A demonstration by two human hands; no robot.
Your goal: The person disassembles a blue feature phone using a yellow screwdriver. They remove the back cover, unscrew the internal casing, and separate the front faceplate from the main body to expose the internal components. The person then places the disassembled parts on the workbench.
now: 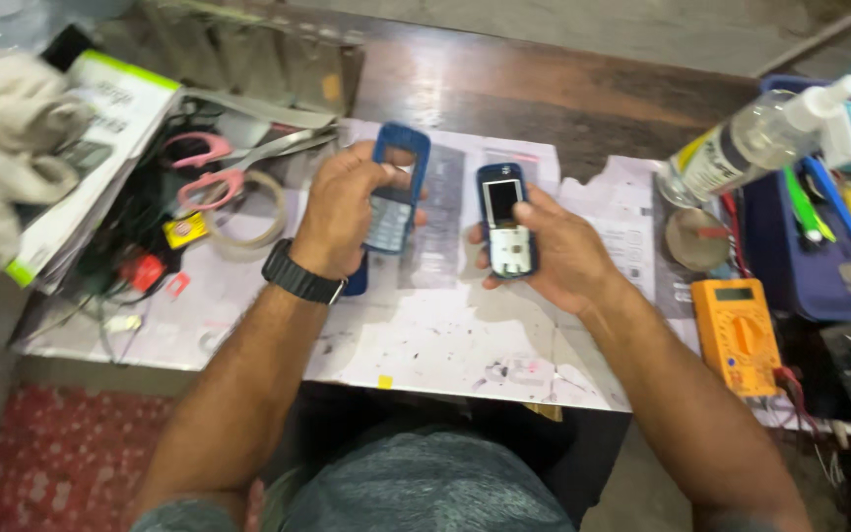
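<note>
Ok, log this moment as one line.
left hand: holds blue plastic phone cover | right hand: holds opened blue phone body | both above white paper-covered bench

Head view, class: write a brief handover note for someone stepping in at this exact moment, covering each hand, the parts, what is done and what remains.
Left hand: grips the blue front cover with keypad, lifted off the paper-covered table.
Right hand: holds the phone body, screen and bare board facing up.
Done: cover is off the body.
Left: the two parts are still apart.
Nearby: orange multimeter on the right, pink-handled scissors on the left.
</note>
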